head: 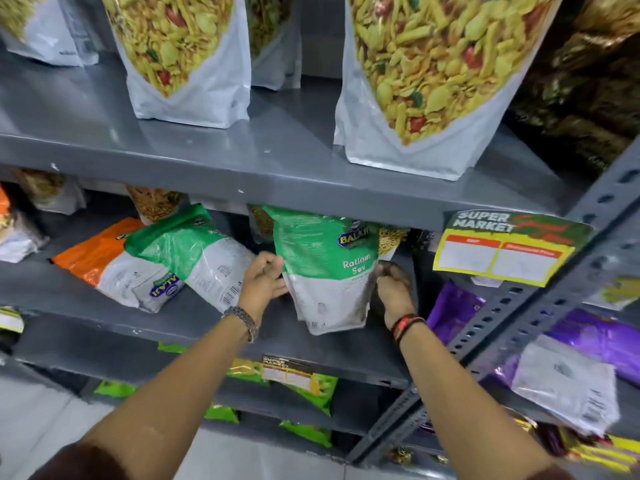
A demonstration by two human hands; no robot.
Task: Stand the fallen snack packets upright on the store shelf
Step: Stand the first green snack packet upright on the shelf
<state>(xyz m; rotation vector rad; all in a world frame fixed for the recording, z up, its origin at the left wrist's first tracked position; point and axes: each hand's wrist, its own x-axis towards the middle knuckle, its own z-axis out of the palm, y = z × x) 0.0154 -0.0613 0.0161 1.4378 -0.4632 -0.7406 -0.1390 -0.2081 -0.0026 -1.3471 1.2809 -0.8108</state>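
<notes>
While we look along the middle shelf [194, 327] from the left, an orange packet [97, 258] lies flat, and a green packet [194, 251] leans across it, still fallen. Next comes our left hand [265, 280], fingers spread and pressing the side of the Ratlami Sev packet [329, 268], which stands almost upright near the shelf's middle. Our right hand [393, 284] pinches its other edge with curled fingers. We think the bag is light, soft and a bit slippery, so holding both side edges low down seems best. A yellow price tag [502, 251] hangs on the right.
</notes>
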